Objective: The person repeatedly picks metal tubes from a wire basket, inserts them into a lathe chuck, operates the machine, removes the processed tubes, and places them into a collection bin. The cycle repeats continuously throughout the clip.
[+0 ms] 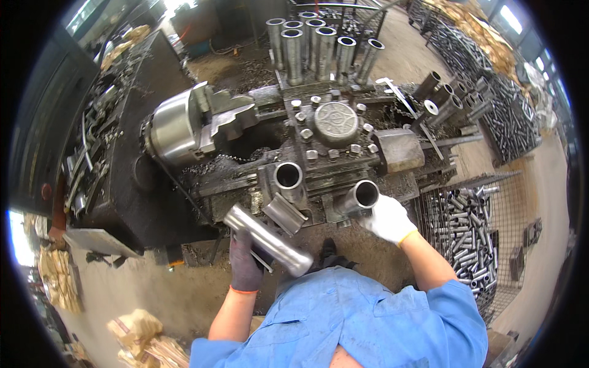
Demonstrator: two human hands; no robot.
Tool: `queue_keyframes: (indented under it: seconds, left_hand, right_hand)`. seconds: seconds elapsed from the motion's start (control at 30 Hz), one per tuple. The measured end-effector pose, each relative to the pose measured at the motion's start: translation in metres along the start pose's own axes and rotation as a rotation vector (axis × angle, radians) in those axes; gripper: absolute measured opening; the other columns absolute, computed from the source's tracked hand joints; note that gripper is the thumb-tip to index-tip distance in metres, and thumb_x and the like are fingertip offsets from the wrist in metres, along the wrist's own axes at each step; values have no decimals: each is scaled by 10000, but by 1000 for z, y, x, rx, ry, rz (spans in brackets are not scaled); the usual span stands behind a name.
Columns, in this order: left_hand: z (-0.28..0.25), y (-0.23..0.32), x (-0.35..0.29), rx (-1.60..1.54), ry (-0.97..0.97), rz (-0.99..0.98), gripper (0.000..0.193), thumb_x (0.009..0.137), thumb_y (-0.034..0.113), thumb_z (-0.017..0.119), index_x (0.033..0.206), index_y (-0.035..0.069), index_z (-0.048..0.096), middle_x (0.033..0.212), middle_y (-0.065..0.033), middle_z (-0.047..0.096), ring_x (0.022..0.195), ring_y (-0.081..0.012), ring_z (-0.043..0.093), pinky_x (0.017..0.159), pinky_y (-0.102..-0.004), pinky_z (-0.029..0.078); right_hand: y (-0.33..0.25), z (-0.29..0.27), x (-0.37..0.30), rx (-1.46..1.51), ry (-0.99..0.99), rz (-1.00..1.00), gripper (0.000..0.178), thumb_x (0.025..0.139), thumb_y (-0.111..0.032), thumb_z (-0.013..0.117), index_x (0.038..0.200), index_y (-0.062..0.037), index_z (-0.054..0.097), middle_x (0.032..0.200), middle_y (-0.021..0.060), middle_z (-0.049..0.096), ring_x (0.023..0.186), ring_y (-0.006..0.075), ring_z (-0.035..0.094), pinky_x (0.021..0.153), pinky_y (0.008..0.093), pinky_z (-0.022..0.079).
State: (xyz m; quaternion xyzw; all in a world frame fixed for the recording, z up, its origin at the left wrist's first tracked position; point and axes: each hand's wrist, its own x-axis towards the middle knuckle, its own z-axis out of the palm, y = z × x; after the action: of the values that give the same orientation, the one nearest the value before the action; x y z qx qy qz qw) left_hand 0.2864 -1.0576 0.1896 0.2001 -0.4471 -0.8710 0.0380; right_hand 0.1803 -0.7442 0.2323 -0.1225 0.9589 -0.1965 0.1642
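My left hand, in a dark glove with an orange cuff, is closed on a shiny steel tube. The tube lies tilted, its lower end towards my blue jacket. A thin rod shows just under it; whether my hand holds that too is unclear. In a white glove, my right hand grips the side of a second tube, whose open end faces up. Its fingers are partly hidden behind the tube. Between the hands stand an upright tube and a curved metal half-shell.
Ahead is a lathe with a round chuck and a bolted tool post. Several tubes stand upright behind it. A caliper lies at the right, near more tubes. A wire basket of short tubes stands right.
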Motion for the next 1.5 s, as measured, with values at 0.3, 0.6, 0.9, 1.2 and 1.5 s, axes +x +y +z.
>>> queue_keyframes:
  seconds: [0.3,0.6,0.9,1.2,1.5]
  left_hand:
    - [-74,-19,47,-576,-49,-189,842,963,819,504,1245,40,652,1095,-201,708,985,-407,702,928,-586,586]
    - [-45,9,45,-511,69,-99,786,1006,723,571,1478,96,549,1390,-143,649,1304,-334,601,1156,-483,474]
    - [-62,33,148,706,-121,287,704,1045,606,551,1507,74,563,1406,-170,660,1323,-334,616,1132,-476,485]
    - [-103,41,371,1747,517,-198,622,931,570,701,1385,146,673,1410,-199,671,1335,-376,624,1140,-498,469]
    - [24,16,240,1485,-213,587,544,1012,365,684,1458,61,615,1453,-187,656,1342,-360,632,1135,-443,489]
  right_hand:
    - [-105,137,43,-244,83,-263,452,875,-355,771,1197,-89,598,1057,175,719,901,406,738,798,533,582]
    - [-150,54,60,451,-384,-215,835,852,-556,766,1402,52,613,1209,275,739,1111,345,734,985,420,565]
    - [-160,10,30,700,-462,-189,981,744,-467,892,1514,-12,491,1244,202,716,1113,294,714,983,425,568]
    - [-137,-166,41,376,117,-528,1133,597,-371,1013,1525,21,495,1349,236,690,1199,332,724,1067,442,581]
    - [-101,-171,258,-791,216,-641,457,779,-169,820,1206,-61,697,1021,171,735,949,375,751,847,481,609]
